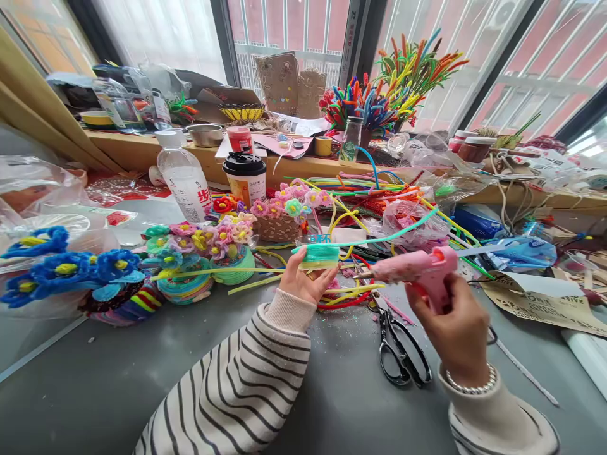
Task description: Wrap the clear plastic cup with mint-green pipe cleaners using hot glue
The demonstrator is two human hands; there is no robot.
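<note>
My left hand (306,281) holds a small clear cup (322,254) wrapped in turquoise and pale yellow pipe cleaner, its fingers around the sides. A loose turquoise pipe cleaner (403,232) stretches from the cup up to the right. In my right hand (453,325) is a pink glue gun (427,272), its nozzle pointing left, a short way right of the cup and apart from it. A glue stick (481,249) sticks out of the gun's back. Below the nozzle, black-handled scissors (401,347) lie on the grey table (341,392).
Pipe-cleaner flowers in wrapped pots (128,303) stand at left, with a bottle (183,177) and a lidded drink cup (245,177) behind. Loose pipe cleaners (351,294) lie mid-table. Printed paper (545,303) is at right. Clutter covers the wooden ledge (303,167).
</note>
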